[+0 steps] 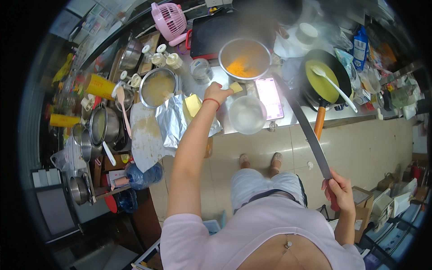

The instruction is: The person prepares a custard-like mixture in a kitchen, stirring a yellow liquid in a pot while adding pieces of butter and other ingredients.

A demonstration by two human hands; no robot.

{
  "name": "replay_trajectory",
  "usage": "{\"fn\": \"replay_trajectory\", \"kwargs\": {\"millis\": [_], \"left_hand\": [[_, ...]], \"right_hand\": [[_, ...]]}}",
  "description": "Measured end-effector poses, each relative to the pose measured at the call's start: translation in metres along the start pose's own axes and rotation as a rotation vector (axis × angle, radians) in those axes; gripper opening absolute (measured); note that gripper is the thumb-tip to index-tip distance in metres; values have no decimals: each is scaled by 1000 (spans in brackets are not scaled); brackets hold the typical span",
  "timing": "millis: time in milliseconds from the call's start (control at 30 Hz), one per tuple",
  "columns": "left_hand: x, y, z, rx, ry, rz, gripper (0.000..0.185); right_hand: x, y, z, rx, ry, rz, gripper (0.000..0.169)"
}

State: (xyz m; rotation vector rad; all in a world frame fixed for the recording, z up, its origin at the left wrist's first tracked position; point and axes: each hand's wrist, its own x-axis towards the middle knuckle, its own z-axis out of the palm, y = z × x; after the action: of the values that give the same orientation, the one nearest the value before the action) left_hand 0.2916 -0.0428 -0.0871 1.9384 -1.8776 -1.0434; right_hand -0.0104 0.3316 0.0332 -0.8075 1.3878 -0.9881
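Observation:
Between the fingers of my left hand is a small piece of butter, held just above a frosted plastic bowl. My right hand grips the red handle of a long-bladed knife, its blade pointing up past the counter's edge. A larger block of butter lies on crumpled aluminium foil, partly hidden by my left forearm. Behind the frosted bowl stands a metal bowl with orange shreds in it. A lit phone lies on the steel counter beside the frosted bowl.
At right a black pan holds yellow-green liquid and a white spatula; its orange handle juts over the edge. A sieve, a glass jar and a pink fan stand left and behind. Pots crowd the left side.

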Motion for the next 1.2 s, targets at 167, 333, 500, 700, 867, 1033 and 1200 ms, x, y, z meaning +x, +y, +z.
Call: {"fn": "replay_trajectory", "kwargs": {"millis": [167, 333, 500, 700, 867, 1033, 1200], "left_hand": [[32, 27, 28, 186, -170, -134, 100], [54, 18, 51, 174, -104, -138, 98], [82, -10, 67, 104, -82, -76, 87], [75, -28, 49, -213, -181, -225, 66], [34, -19, 18, -597, -205, -362, 41], [-5, -1, -36, -529, -147, -195, 36], [-43, 115, -53, -593, -416, 29, 25]], "right_hand": [[-17, 18, 22, 81, 176, -10, 38], [-29, 31, 31, 105, 303, -10, 41], [-29, 30, 27, 113, 330, -5, 39], [-28, 32, 13, 102, 322, -5, 39], [-31, 26, 3, 108, 353, 24, 38], [-40, 23, -12, 141, 424, 1, 38], [-55, 41, -36, 219, 537, -116, 38]]}}
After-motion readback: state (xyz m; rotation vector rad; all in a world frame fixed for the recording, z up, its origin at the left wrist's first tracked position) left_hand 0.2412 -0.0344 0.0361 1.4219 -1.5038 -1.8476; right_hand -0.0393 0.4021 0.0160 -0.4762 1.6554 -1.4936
